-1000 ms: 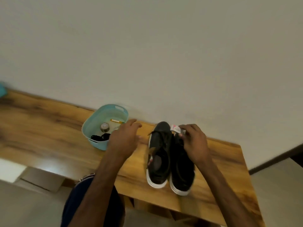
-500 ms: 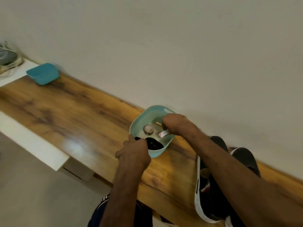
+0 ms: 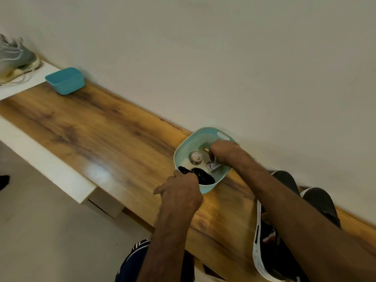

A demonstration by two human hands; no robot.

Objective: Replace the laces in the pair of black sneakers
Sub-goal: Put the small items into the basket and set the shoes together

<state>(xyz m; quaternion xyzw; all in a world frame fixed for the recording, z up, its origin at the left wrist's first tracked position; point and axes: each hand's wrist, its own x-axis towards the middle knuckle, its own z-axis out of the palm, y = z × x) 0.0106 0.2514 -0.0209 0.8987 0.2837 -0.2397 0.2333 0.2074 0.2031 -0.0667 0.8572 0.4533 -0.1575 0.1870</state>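
The pair of black sneakers (image 3: 319, 202) with white soles lies at the right end of the wooden bench, partly hidden by my right forearm. A light-teal basket (image 3: 189, 143) stands left of them, with coiled black laces (image 3: 203, 177) in its near part. My left hand (image 3: 179, 190) grips the basket's near rim. My right hand (image 3: 223, 152) is inside the basket with curled fingers. They touch a small white and red tag (image 3: 213, 166) on the basket floor; whether they still grip it is unclear.
A round tin (image 3: 195, 157) and a small yellow stick (image 3: 206, 149) also lie in the basket. A darker teal box (image 3: 65, 80) sits far left on the bench (image 3: 101, 135), beside a grey shoe (image 3: 16, 58) on a white ledge. The wall runs close behind.
My right hand left the sneakers and carried the tag into the basket. My left hand took hold of the basket's rim. The view swung left.
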